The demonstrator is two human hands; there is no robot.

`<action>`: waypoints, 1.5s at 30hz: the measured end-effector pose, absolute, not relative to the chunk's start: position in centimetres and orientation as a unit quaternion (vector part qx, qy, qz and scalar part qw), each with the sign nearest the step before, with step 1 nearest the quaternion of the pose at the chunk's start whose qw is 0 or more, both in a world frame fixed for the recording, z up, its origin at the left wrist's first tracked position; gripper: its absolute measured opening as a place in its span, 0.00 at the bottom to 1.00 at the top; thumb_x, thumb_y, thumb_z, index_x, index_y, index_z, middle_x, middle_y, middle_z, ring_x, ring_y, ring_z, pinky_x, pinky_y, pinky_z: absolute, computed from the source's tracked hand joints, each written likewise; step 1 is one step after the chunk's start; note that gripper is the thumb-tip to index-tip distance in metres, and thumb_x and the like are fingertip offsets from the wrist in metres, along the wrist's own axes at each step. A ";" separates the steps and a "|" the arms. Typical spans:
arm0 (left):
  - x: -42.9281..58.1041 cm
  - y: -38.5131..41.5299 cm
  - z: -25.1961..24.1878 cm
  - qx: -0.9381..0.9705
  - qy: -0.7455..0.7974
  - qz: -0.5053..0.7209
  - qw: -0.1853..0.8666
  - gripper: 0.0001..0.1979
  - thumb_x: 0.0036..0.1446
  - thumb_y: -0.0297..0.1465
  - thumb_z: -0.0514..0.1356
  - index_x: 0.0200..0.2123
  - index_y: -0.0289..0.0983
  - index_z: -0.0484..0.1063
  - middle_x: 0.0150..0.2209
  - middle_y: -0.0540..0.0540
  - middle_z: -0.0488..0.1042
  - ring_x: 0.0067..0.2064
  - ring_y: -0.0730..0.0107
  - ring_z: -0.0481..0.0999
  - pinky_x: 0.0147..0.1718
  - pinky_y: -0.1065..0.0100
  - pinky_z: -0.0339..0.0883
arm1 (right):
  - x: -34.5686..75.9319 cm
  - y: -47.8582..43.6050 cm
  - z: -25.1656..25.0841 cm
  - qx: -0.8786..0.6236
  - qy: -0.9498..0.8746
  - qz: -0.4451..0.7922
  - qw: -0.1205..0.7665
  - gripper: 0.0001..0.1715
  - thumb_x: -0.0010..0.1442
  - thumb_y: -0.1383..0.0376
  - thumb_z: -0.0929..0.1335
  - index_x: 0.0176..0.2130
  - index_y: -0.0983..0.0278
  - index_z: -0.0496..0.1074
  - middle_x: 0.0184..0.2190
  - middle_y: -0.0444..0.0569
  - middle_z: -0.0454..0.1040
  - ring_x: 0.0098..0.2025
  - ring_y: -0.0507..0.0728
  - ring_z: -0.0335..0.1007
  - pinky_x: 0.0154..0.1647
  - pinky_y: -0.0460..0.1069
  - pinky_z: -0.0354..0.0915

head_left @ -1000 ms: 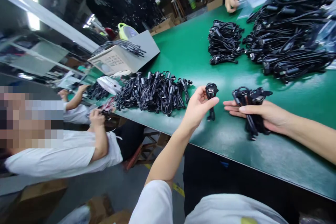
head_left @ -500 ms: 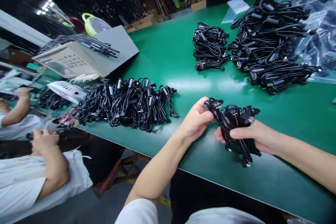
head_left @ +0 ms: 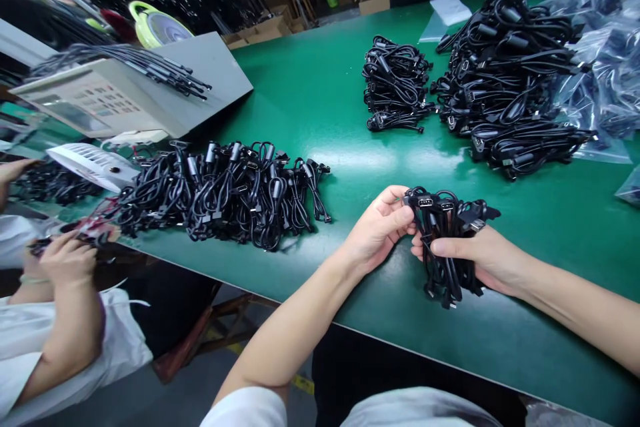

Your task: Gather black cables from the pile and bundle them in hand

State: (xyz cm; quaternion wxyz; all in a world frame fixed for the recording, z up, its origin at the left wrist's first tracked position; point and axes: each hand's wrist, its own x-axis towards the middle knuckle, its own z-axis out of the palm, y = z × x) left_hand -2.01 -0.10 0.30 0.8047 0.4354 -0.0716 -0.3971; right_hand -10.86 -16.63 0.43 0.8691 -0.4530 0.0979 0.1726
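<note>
We hold a bundle of black cables (head_left: 443,260) in both hands, just above the green bench (head_left: 320,80) and near its front edge. The left hand (head_left: 377,230) pinches the top of the bundle, its fingers (head_left: 395,220) closed narrowly around the cords just below the connectors. The right hand (head_left: 475,260) cradles the body of the bundle from beneath, with its thumb (head_left: 453,248) laid across the cords. Held this way, the connector ends appear to be gathered at the top, where we can see them, while the leads hang below. The exact connector type is hard to tell. Farther along the bench lie a long heap of cables (head_left: 225,197), a smaller heap (head_left: 395,83) and a larger heap (head_left: 510,73), set apart, it seems, to keep batches separate. Clear plastic bags (head_left: 600,60) lie past the larger heap. At the left, a co-worker's hand (head_left: 65,260) holds something dark near the bench edge.
</note>
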 end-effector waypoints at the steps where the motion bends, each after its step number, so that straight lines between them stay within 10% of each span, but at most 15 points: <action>1: -2.0 -0.1 0.3 0.437 -0.071 -0.395 0.805 0.21 0.46 0.36 0.75 0.39 0.37 0.71 0.30 0.53 0.74 0.28 0.80 0.72 0.30 0.76 0.67 | -11.0 -16.6 0.4 -0.443 0.102 0.182 0.872 0.15 0.50 0.66 0.80 0.40 0.62 0.82 0.35 0.48 0.83 0.37 0.55 0.80 0.43 0.48 0.75; 45: -3.5 -0.7 0.8 0.548 -0.154 -0.514 0.641 0.20 0.52 0.42 0.70 0.36 0.33 0.70 0.29 0.47 0.78 0.26 0.76 0.75 0.27 0.73 0.68 | -9.3 -18.7 1.3 -0.392 0.257 0.028 0.883 0.06 0.57 0.69 0.74 0.37 0.64 0.82 0.35 0.48 0.84 0.36 0.54 0.81 0.36 0.45 0.79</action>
